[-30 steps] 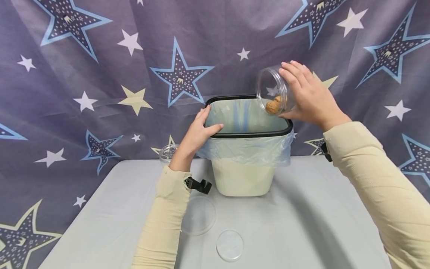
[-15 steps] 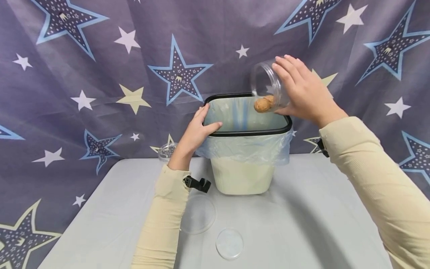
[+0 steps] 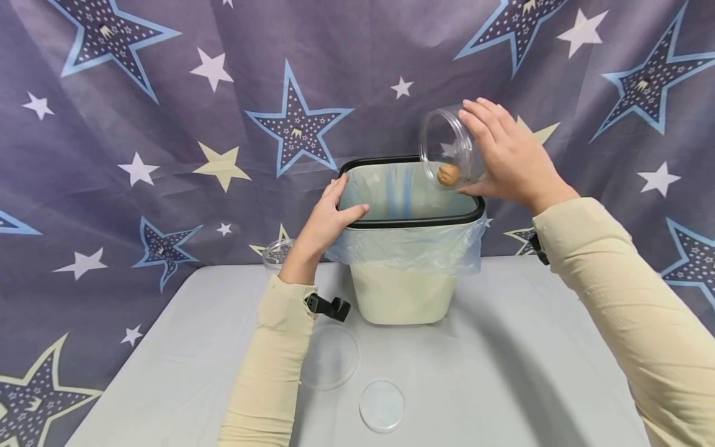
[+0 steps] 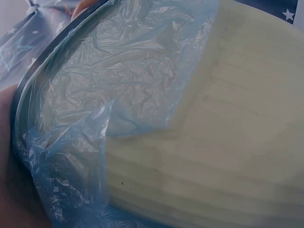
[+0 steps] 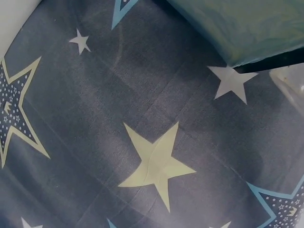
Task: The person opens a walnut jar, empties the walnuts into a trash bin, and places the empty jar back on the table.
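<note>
Over the right side of the trash can [image 3: 404, 295], my right hand [image 3: 511, 158] grips a clear plastic jar [image 3: 438, 133] from its base end. The jar is tilted, its mouth facing left and down. A brown, wrinkled walnut [image 3: 447, 174] lies low inside near the mouth. My left hand [image 3: 324, 217] holds the can's black rim [image 3: 413, 223] at the left front corner, thumb over the front edge. A pale blue bag [image 3: 413, 248] lines the can and folds over the outside; the left wrist view shows its crumpled bag edge [image 4: 118, 71]. The can's bottom inside is hidden.
Two clear round lids, a larger lid [image 3: 329, 357] and a smaller lid [image 3: 382, 406], lie on the white table [image 3: 475, 385] before the can. Another clear container [image 3: 277, 253] stands behind my left wrist. A star-patterned curtain [image 3: 357, 74] hangs behind the table.
My right hand moved the jar left and up, then slightly back right and down. The brown mass came to the jar's mouth, then looks smaller now, with one walnut visible. The left hand stays.
</note>
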`<state>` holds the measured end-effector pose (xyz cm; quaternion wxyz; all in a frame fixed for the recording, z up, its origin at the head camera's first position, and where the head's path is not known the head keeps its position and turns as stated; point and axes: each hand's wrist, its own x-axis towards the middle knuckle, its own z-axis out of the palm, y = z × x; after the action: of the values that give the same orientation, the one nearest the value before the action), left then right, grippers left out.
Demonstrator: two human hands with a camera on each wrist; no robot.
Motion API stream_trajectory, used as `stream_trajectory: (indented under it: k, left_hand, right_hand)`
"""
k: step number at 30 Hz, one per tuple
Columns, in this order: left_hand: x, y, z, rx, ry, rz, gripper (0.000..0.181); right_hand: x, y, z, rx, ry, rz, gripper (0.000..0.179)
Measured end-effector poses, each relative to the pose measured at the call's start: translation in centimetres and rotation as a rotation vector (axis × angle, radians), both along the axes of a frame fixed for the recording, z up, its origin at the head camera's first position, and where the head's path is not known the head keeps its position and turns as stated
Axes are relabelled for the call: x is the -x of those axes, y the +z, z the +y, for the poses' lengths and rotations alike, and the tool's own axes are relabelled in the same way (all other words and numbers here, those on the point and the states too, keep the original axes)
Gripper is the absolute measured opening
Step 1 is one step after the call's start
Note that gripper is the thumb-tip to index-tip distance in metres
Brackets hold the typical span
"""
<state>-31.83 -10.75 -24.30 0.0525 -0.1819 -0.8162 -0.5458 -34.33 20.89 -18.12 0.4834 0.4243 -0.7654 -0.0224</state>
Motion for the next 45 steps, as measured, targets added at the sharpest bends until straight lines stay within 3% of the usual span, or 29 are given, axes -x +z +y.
stream_trajectory:
  k: [14, 23, 28, 35, 45]
  left_hand:
    - [-0.1, 0.0, -0.2, -0.001, 0.011, -0.002, 0.080]
    - [0.0, -0.1, 0.0, 0.002, 0.002, 0.007, 0.081]
    - [0.1, -0.1, 0.2, 0.003, 0.001, 0.013, 0.081]
    - [0.1, 0.1, 0.1, 0.001, 0.007, 0.006, 0.080]
    - [0.0, 0.1, 0.0, 0.009, 0.007, 0.015, 0.080]
  right_hand:
    - [0.0, 0.5, -0.6, -0.055, -0.028, -0.019, 0.112]
    - [0.1, 0.2, -0.7, -0.096, 0.020, -0.034, 0.114]
    - [0.0, 0.3, -0.6, -0.143, 0.047, 0.009, 0.111]
    - [-0.2, 0.7, -0.6, -0.104, 0.029, 0.020, 0.107]
    - [-0.2, 0.5, -0.2, -0.127, 0.040, 0.018, 0.109]
